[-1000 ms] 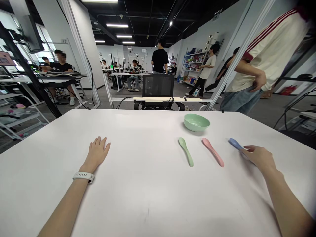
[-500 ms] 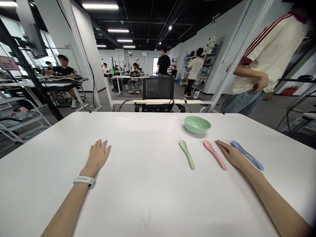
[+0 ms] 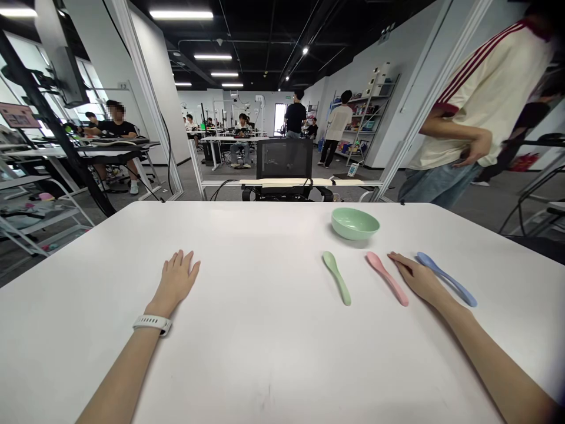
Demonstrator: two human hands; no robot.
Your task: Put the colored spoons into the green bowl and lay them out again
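The right hand, fingers extended close together, lies empty between the pink spoon at nine o'clock and blue spoon at three; a sideways sweep could knock either. Left hand: spread, empty.

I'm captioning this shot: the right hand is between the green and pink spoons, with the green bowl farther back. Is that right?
Not quite: the head view shows the right hand between the pink spoon and the blue spoon. The green bowl is indeed farther back.
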